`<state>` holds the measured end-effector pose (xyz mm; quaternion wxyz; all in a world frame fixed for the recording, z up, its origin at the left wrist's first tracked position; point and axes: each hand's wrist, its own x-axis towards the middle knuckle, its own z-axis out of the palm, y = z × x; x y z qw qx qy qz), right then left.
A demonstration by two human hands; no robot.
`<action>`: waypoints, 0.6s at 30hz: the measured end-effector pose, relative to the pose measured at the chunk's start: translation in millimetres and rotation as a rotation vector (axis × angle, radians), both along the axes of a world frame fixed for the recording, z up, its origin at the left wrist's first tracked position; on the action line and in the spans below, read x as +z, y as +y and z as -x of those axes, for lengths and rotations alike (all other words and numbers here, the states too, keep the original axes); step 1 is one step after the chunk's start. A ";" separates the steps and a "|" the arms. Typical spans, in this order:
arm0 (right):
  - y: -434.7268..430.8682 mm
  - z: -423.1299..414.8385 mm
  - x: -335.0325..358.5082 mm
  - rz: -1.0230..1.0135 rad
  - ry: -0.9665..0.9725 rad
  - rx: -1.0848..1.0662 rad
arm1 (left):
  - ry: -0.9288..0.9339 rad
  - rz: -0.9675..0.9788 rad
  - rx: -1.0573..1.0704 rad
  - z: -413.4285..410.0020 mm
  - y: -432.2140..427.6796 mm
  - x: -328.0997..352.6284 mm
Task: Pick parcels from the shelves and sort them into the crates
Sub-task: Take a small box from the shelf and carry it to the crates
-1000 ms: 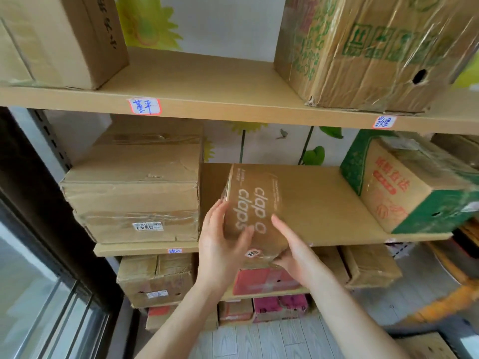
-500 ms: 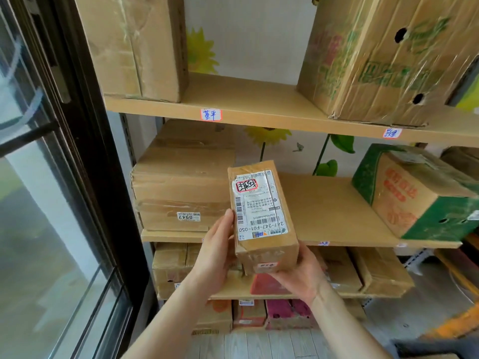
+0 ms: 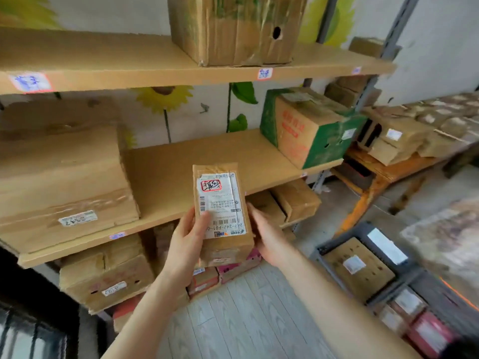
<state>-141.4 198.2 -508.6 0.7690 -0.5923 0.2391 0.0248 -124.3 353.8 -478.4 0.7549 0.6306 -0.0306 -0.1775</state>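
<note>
I hold a small brown cardboard parcel [image 3: 220, 213] in front of the middle shelf [image 3: 202, 161], label side up, with a white shipping label and a red-framed mark on it. My left hand [image 3: 185, 244] grips its left edge, thumb lying on the label. My right hand [image 3: 264, 239] holds its right side and underside with curled fingers. Dark grey crates [image 3: 388, 257] stand on the floor at the lower right; the nearer one holds a flat brown box [image 3: 359, 273].
A large taped box [image 3: 62, 177] fills the middle shelf's left; a green and brown carton [image 3: 308, 128] sits at its right. Another big carton [image 3: 233, 27] is on the top shelf. Lower shelves hold several small boxes. A wooden table [image 3: 404, 167] with parcels stands right.
The parcel came off the shelf and was turned label side up. The view has swung right, bringing the floor crates and the table into sight; both hands still hold the parcel.
</note>
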 end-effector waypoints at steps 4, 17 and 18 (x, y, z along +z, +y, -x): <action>-61.1 39.6 -22.5 0.033 0.049 -0.139 | 0.033 -0.026 -0.145 14.5 -79.1 -20.0; -375.3 339.7 -89.4 -0.091 0.144 -0.851 | 0.052 -0.184 -0.800 231.3 -462.3 -100.1; -391.3 360.2 -93.9 -0.078 0.180 -0.896 | 0.063 -0.194 -0.839 249.4 -484.1 -107.0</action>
